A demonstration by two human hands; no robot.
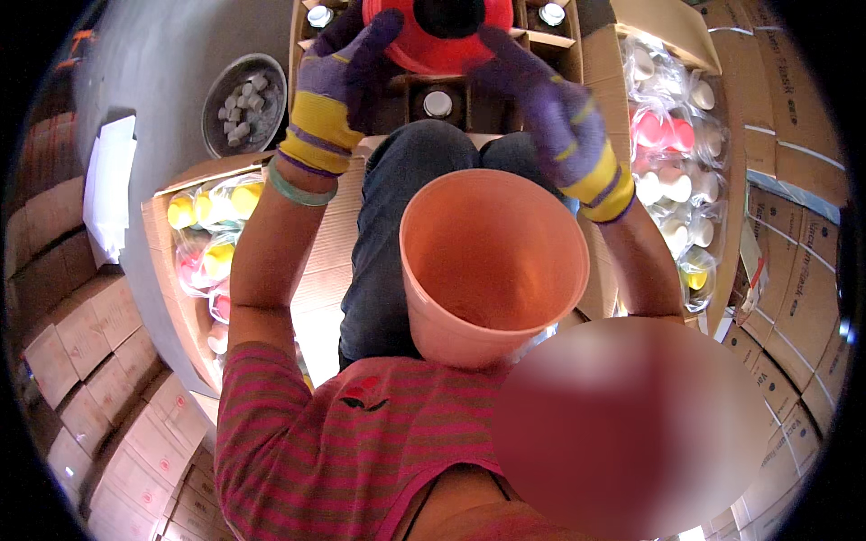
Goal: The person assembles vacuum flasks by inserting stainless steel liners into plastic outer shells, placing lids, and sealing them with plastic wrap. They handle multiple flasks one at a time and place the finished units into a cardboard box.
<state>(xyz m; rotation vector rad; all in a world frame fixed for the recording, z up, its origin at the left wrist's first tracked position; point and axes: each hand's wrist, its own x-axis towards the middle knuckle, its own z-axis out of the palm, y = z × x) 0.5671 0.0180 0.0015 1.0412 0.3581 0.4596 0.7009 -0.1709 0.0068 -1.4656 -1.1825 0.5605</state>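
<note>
Left of and beyond the orange bucket (496,243), we see a dark bowl (214,104) of grey lumps (242,106). Beyond the bucket, we see the half-curled left hand (338,72) against the red round piece (442,56); we cannot tell if it grips. Beyond the bucket's right side, the blurred right hand (550,104) is partly open at the piece's edge, its hold unclear to us.

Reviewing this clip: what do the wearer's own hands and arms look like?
The left hand and right hand wear purple gloves with yellow bands near the cuffs. A pale green bangle circles the left wrist. The left sleeve is short, striped magenta and brown; the right sleeve is hidden by blurring.
</note>
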